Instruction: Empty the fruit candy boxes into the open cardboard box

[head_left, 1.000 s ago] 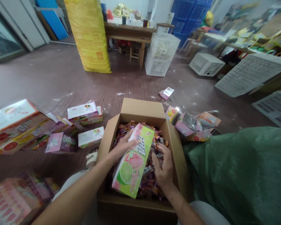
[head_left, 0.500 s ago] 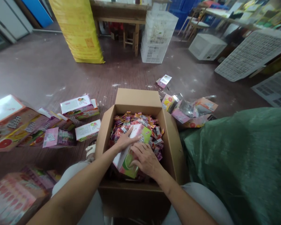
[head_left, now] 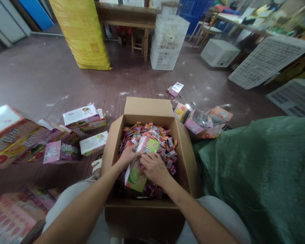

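Observation:
A green and pink printed box lies tilted over the sachets that fill an open brown carton between my knees. My left hand grips the printed box along its left edge, thumb and fingers around it. Bent over its upper face is my right hand, with fingertips pressed near the box's middle, close to the left fingers. Whether the right fingertips pinch part of the box or only press on it, I cannot tell.
Printed boxes stand and lie on the floor at left. Torn boxes and clear wrap lie beyond the carton at right, beside a green sack. Farther off are a yellow sack and stacked white crates.
The printed box has turned so more of its green face shows and less of its white side. My left hand has slid down and left; both hands are closer together.

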Demonstrator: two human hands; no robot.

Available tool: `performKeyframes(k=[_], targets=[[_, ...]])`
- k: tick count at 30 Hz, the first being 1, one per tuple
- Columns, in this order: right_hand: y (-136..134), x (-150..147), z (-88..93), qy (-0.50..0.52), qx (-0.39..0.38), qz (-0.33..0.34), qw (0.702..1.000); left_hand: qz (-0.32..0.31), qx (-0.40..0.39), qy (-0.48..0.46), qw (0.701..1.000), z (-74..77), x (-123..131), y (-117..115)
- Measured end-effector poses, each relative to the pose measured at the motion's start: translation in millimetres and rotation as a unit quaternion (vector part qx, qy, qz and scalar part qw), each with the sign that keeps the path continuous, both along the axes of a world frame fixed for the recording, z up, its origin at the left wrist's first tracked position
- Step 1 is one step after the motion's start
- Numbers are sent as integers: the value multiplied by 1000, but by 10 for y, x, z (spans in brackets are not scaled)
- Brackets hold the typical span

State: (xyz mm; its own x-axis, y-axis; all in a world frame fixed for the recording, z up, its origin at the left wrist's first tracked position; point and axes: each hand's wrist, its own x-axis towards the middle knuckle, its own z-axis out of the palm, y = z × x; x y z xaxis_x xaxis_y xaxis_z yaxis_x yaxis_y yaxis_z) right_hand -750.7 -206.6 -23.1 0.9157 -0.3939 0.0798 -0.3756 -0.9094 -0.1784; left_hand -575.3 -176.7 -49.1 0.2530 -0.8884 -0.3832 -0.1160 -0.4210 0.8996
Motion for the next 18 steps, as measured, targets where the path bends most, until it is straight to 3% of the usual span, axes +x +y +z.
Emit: performKeyframes(k=[4, 6, 13, 18], targets=[[31, 77, 3, 62, -15, 28, 998, -53, 27, -155, 986, 11, -20, 47], [44, 94, 5, 84, -10, 34, 996, -72, 22, -189, 979, 17, -45, 44], [51, -12, 50, 116, -59, 79, 988, -114, -31, -133, 984, -93, -90, -12], [22, -215, 116, 40, -52, 109, 992, -126, -50, -88, 987, -154, -47, -26]])
